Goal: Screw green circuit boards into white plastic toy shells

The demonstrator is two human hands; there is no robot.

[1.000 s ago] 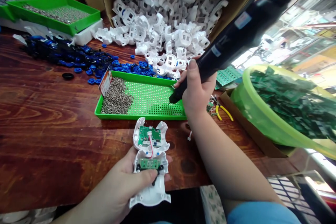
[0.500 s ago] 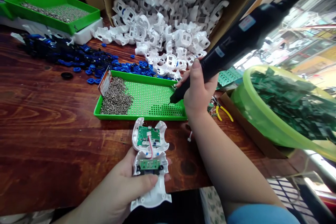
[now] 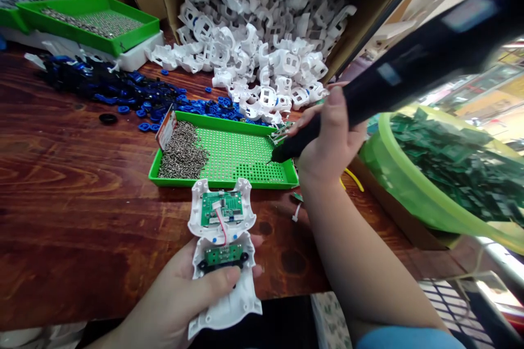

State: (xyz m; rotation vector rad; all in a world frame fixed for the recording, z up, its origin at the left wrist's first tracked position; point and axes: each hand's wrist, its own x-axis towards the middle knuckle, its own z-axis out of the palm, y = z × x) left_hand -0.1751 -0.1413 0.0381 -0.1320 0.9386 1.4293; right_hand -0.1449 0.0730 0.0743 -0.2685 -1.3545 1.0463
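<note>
My left hand [image 3: 184, 289] is closed around a white plastic housing [image 3: 227, 302], its thumb across the lower half. Inside the housing sit a larger green circuit board [image 3: 204, 212] at the top and a smaller one [image 3: 213, 255] below, with a red and white wire between them. My right hand [image 3: 327, 147] grips a black electric screwdriver [image 3: 368, 92] tilted down to the left. Its tip is over the right part of a green perforated tray [image 3: 221, 182]; whether it touches I cannot tell. Small screws [image 3: 184, 155] are heaped at the tray's left end.
White plastic shells [image 3: 245, 60] spill from a cardboard box behind the tray. Blue and black parts [image 3: 123, 84] lie to the left, near another green tray [image 3: 118, 43]. On the right stands a yellow-green basin [image 3: 380, 158] of green boards. Yellow plier handles [image 3: 352, 179] show beside my right wrist.
The housing in my left hand has moved a little left and turned more upright. My right hand and the screwdriver have shifted right, the tip staying over the tray.
</note>
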